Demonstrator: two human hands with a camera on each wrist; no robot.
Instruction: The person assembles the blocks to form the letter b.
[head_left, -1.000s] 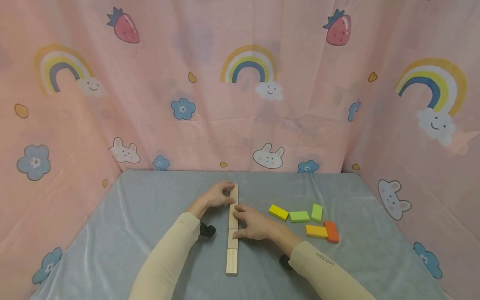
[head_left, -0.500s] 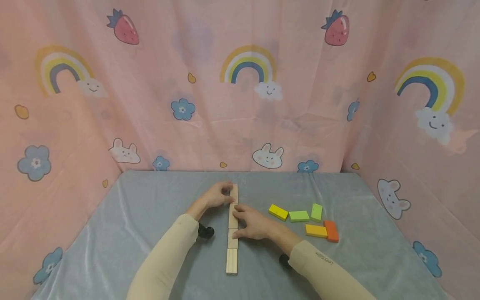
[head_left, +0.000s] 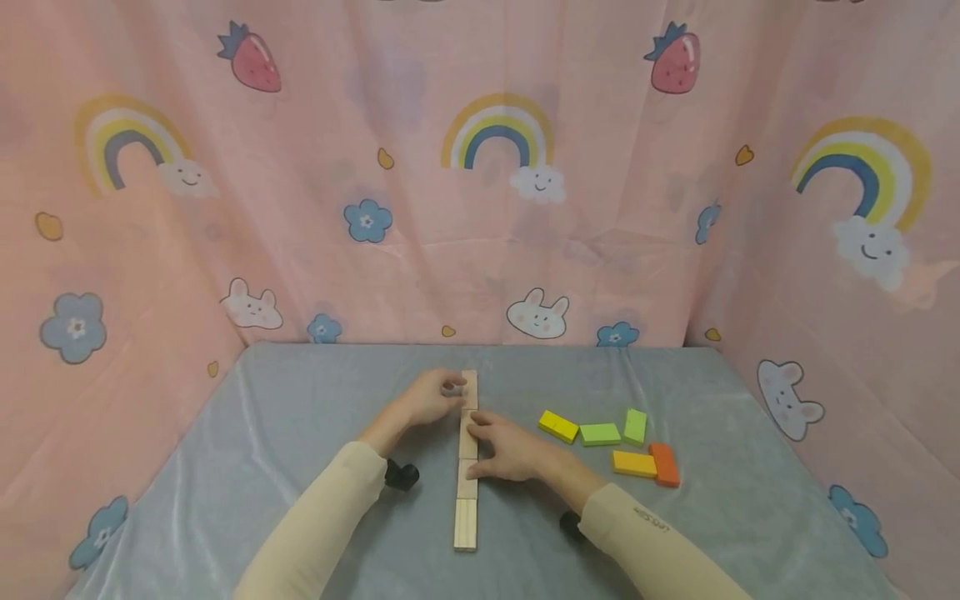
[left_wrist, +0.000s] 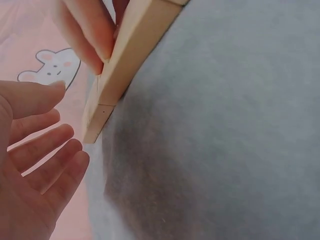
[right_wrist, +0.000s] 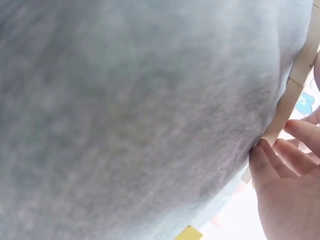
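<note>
Head view: the row of wooden blocks (head_left: 466, 446) lies on the grey cloth (head_left: 547, 533) at centre, its long axis running from the lower centre toward the upper centre of the frame. The left hand (head_left: 432, 397) is at the row's left, nearest the far block (head_left: 472, 393); the right hand (head_left: 513, 450) is at the right, fingertips against the middle blocks. The two hands thus face opposite long sides. Left wrist view: the row descends from upper centre to left of centre. The left hand, at lower left, has its fingers spread and loosely bent; it grips nothing, and a gap separates it from the row end. Right wrist view: the row slants down from the upper right; the right hand, at lower right, touches it with extended fingers, without a closed grip.
</note>
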